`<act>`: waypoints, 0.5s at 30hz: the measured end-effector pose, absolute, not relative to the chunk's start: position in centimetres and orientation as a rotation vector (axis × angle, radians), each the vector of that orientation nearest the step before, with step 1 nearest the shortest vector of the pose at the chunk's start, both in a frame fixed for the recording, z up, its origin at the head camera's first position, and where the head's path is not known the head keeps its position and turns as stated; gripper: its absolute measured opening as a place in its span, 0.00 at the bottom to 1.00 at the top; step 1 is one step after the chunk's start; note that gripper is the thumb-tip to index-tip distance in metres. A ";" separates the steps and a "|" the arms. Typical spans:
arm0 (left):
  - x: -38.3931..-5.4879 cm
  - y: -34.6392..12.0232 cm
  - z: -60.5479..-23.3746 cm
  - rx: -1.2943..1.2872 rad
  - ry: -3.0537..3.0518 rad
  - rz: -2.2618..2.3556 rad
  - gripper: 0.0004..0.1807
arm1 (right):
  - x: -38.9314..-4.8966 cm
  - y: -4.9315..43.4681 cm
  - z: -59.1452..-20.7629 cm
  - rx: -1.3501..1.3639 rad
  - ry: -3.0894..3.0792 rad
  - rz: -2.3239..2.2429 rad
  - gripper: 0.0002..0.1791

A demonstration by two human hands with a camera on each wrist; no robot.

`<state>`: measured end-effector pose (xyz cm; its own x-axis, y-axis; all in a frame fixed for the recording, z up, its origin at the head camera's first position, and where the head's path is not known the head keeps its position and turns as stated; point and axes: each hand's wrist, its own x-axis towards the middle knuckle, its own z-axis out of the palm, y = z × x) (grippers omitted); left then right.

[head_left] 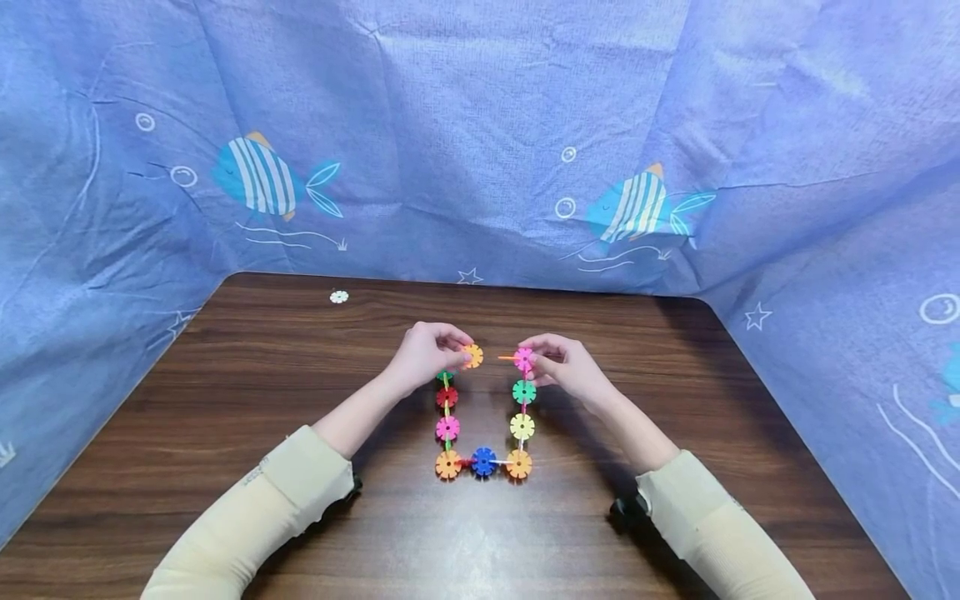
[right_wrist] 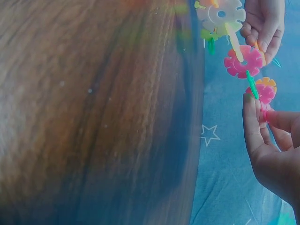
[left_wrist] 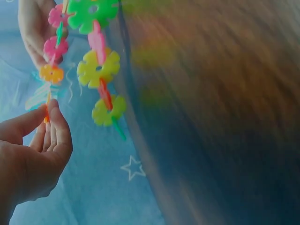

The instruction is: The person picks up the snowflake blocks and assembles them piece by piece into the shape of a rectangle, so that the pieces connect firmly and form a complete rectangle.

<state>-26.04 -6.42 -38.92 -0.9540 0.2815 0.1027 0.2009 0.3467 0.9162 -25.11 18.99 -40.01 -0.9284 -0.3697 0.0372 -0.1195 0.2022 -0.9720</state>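
Snowflake-shaped plastic discs are linked into a U-shaped chain, flat discs alternating with edge-on ones. My left hand (head_left: pixel 429 357) pinches an orange disc (head_left: pixel 474 357) at the upper left end, between thumb and fingers. At the other end my right hand (head_left: pixel 566 367) pinches a pink disc (head_left: pixel 524 359), from which an edge-on orange disc (head_left: pixel 507 358) sticks out to the left. A gap separates the two ends. Down the sides hang a red disc (head_left: pixel 447 397) and a green disc (head_left: pixel 524 392); a blue disc (head_left: pixel 483 462) is at the bottom. Fingers partly hide the upper left green disc.
A loose white disc (head_left: pixel 339 297) lies near the back left edge of the brown wooden table (head_left: pixel 480 542). Blue curtain cloth (head_left: pixel 480 125) printed with fish hangs behind and beside the table.
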 end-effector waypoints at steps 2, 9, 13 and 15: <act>-26.0 -6.0 -39.1 0.446 2.479 1.714 0.09 | -25.1 19.0 -40.0 -0.466 2.270 -1.803 0.16; -26.0 -5.0 -39.2 0.454 2.447 1.723 0.09 | -25.1 18.7 -39.9 -0.461 2.258 -1.805 0.16; -26.0 -4.6 -39.2 0.466 2.411 1.747 0.10 | -25.1 18.6 -39.9 -0.473 2.260 -1.800 0.16; -25.9 -4.4 -39.1 0.470 2.402 1.755 0.10 | -25.1 18.5 -40.0 -0.472 2.259 -1.808 0.17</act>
<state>-25.89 -4.44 -39.06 -0.9431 0.3232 0.0782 0.1727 0.2750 0.9458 -25.08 18.49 -39.95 -0.9268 -0.3739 0.0358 -0.1169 0.1966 -0.9735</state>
